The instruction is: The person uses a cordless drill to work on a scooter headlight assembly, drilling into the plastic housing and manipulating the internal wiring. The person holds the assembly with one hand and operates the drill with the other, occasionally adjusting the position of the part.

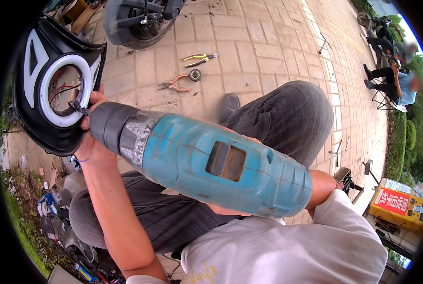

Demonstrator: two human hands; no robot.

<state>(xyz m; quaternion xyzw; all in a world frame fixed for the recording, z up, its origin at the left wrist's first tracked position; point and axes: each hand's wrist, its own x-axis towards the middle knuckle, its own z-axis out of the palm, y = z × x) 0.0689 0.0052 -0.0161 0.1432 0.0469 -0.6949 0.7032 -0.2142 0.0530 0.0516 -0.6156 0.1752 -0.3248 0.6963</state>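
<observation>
My left hand [95,146] grips the lower right edge of a black motorbike headlight panel [34,125] and holds it up at the left. The panel has pale side inserts and a white ring [47,102] round an opening, with thin red and dark wires inside. My right hand [226,209] is wrapped round a teal cordless drill [183,151], whose body hides most of the fingers and the trigger. The drill lies slanted across the view, chuck toward the panel. Its short bit [81,109] overlaps the ring's right edge; whether it touches I cannot tell.
On the brick paving lie yellow-handled cutters [203,59], orange-handled pliers [177,85] and a small round roll [195,74]. A scooter wheel [145,28] stands beyond. Mixed parts [55,208] crowd the left side. Seated people [403,87] and a yellow cabinet [410,203] are at the right.
</observation>
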